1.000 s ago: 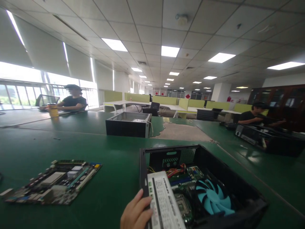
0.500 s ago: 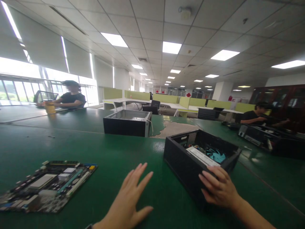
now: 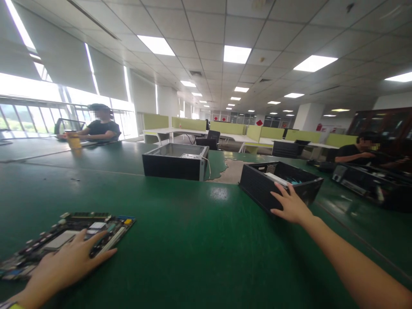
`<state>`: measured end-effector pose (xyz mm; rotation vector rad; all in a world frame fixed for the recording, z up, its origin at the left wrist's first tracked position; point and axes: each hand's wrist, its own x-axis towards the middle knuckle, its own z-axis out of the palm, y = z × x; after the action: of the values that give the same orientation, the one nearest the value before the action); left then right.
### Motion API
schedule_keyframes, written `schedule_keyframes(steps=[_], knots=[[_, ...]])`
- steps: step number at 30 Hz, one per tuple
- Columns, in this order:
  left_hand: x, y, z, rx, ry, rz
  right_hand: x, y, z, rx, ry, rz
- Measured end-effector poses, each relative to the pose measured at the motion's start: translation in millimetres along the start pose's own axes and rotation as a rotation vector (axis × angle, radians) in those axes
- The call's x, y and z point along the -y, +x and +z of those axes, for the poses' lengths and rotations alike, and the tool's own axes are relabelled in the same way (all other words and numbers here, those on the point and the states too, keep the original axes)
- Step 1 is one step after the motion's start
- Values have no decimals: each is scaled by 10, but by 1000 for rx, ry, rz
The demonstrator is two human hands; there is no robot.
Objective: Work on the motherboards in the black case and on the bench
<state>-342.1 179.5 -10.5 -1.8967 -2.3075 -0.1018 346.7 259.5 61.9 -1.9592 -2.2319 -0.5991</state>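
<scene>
At the lower left, my left hand [image 3: 72, 260] is spread over a computer motherboard [image 3: 119, 231] that lies flat on the table. The hand covers the board's near part, and whether it touches cannot be made out. My right hand [image 3: 291, 204] rests against the near side of a black open-topped computer case [image 3: 257, 191]. Its fingers are apart, with the fingertips at the case's upper edge. Inside the case, a white-topped drive or power unit [image 3: 277, 179] and a bit of a light-blue fan [image 3: 292, 182] show.
Another dark case [image 3: 172, 166] stands farther back on the green table [image 3: 193, 227]. A patch of torn covering [image 3: 230, 171] lies behind the cases. One person [image 3: 103, 127] sits at far left near an amber container [image 3: 74, 140]; another person [image 3: 354, 153] works behind a case [image 3: 357, 182] at right.
My left hand has moved left from the table's middle to over the motherboard. The black case and my right hand have moved away from me, and the right hand's fingers have spread.
</scene>
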Motion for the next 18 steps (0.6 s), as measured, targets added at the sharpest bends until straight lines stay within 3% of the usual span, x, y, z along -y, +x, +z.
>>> schedule_keyframes(steps=[4,7,11,14,18], knots=[[-274,-78,-228,79,15,42,174,-18,-249,92,57,80],[-675,-236,-462,133,-55,109,438,-111,-384,16,79,162],[-1407,-628,-783,188,-192,221,1031,-415,-497,-87,279,122],[-2011,-1053,-962,225,-310,294,1570,-766,-574,-47,555,25],[-2743,-1617,-920,321,-520,409,2085,-1227,-626,103,883,-80]])
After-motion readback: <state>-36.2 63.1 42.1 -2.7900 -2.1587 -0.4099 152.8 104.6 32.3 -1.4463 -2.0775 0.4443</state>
